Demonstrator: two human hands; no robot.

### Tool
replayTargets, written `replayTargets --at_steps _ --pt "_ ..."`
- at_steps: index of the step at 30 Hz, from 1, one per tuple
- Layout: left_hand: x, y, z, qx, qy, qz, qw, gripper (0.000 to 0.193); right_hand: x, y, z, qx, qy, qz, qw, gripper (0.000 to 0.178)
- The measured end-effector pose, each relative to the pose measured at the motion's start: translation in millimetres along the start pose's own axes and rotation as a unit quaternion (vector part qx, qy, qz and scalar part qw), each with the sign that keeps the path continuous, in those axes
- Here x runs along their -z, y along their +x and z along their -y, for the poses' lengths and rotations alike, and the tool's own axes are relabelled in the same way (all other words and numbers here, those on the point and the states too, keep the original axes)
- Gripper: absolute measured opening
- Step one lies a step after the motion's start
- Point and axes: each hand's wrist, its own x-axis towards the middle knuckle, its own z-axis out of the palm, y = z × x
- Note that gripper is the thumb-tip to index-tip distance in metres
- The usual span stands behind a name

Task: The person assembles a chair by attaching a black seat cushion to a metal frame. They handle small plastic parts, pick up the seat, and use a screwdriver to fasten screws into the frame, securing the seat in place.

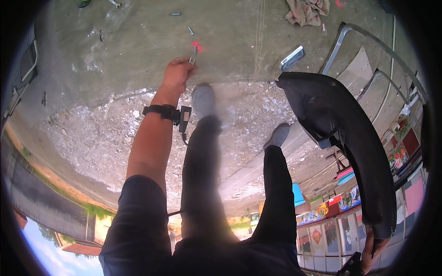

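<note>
My left hand (pixel 178 73) reaches down to the concrete, its fingertips closed on a small metal bolt (pixel 191 60). Just beyond the fingertips another bolt (pixel 194 50) lies beside a pink paint mark. Farther off are two more, a tilted bolt (pixel 190 31) and a sideways bolt (pixel 175 14). On the right, my right hand (pixel 372 250) grips the near end of a long, curved black plastic part (pixel 363 124), shaped like a mudguard. Its wide far end hangs above the ground, with a bracket on its inner side. Part of the right hand is hidden behind it.
A metal tube frame (pixel 368 33) stands at far right, near a small silver-white object (pixel 292 58). A crumpled cloth (pixel 307 11) and a wrench (pixel 114 3) lie at the back. Rough rubble ground (pixel 239 115) surrounds my feet. A chair (pixel 27 69) is at far left.
</note>
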Motion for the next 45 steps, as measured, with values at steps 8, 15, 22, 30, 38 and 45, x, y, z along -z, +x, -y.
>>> replayTargets --at_steps 8,15,22,30,38,45 --pt "-4.0 24.8 4.7 -0.081 0.092 -0.079 0.989 0.048 -3.2 9.8 76.1 -0.155 -0.052 0.042 0.986 0.037" --pt "1.4 40.2 3.9 -0.252 0.506 -0.122 0.816 0.028 -8.7 19.0 106.1 -0.084 -0.046 -0.002 0.995 0.029" --pt "-16.1 48.8 -11.1 -0.251 0.646 -0.146 0.706 0.024 -5.9 28.7 108.0 -0.010 -0.023 0.015 1.000 0.017" --pt "-28.3 50.3 -19.2 -0.212 0.685 -0.133 0.684 0.030 -3.2 30.5 107.1 -0.027 -0.033 0.013 0.999 0.017" --pt "-10.7 59.8 -55.7 -0.248 0.472 -0.183 0.826 0.034 -5.8 31.6 111.1 -0.009 -0.061 0.010 0.998 0.021" --pt "-2.1 83.2 -98.9 -0.304 0.530 -0.203 0.765 0.034 -10.5 35.4 115.8 0.021 -0.025 0.006 0.999 0.016"
